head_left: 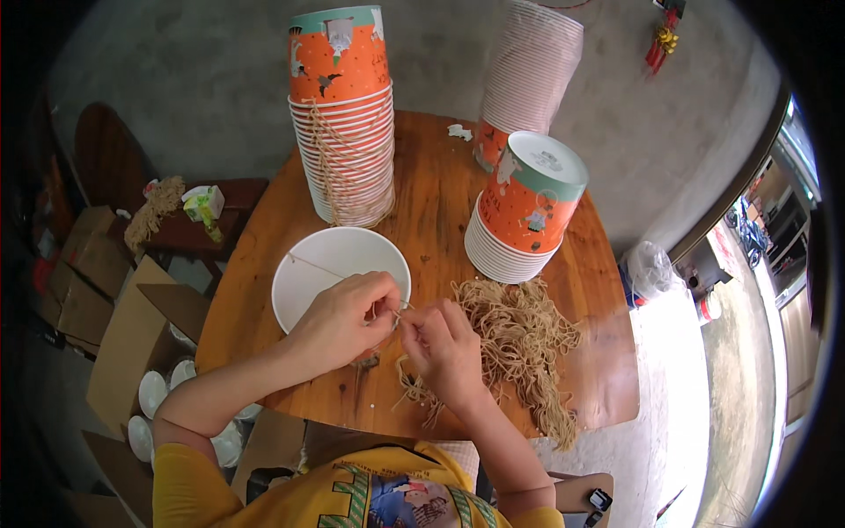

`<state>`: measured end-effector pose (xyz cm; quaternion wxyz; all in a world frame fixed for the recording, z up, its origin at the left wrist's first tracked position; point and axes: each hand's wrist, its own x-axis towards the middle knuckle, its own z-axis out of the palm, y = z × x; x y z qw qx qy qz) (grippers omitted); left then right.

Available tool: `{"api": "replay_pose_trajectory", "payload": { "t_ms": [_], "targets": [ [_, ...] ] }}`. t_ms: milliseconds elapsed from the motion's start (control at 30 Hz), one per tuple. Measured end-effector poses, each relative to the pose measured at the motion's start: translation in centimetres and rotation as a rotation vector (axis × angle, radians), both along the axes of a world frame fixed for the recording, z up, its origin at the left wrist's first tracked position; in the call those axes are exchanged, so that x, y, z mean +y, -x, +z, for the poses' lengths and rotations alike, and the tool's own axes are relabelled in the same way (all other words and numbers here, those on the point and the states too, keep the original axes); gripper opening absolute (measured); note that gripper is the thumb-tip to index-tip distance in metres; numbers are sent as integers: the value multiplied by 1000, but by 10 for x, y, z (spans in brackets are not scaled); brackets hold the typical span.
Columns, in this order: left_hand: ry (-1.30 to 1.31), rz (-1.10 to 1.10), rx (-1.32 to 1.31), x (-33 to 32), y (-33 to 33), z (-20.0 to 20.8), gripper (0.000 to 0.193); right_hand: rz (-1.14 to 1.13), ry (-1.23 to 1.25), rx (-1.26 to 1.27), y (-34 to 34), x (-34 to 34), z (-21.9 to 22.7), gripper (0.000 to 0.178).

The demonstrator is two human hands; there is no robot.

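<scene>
A white paper bucket [299, 286] stands on the wooden table [431, 202] with its open top toward me. A thin tan cord [310, 265] runs across its mouth from the far left rim to my fingers. My left hand [345, 321] pinches the cord over the bucket's near right rim. Close against it, my right hand [444, 348] also has thumb and forefinger pressed together on the cord. The fingertips hide how the cord lies between them. Just right of my right hand is a loose heap of tan cords [519, 330].
Behind the bucket rises a tall stack of orange paper buckets [339, 66] with cords hanging down its side. A shorter upside-down stack [532, 207] and a plastic-wrapped stack [532, 66] stand at right. An open carton [132, 352] at left holds several white buckets.
</scene>
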<state>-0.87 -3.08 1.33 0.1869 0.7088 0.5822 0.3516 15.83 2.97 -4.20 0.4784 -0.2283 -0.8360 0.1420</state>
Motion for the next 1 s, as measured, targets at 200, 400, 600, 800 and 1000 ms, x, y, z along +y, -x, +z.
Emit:
{"api": "replay_pose_trajectory", "payload": {
  "t_ms": [200,400,600,800,1000],
  "targets": [
    [201,33,-263,-3,2,-4,11,5,-63,4,0,-4,-4,25],
    [82,28,-276,0,1,-9,13,39,10,42,1,-2,-6,23],
    [109,16,-270,0,1,-7,14,143,324,130,1,-4,0,16],
    [134,-15,-320,2,3,-12,23,148,475,172,4,-1,1,11],
    [106,-36,-342,3,4,-13,30,139,542,202,7,0,0,9]
  ]
}}
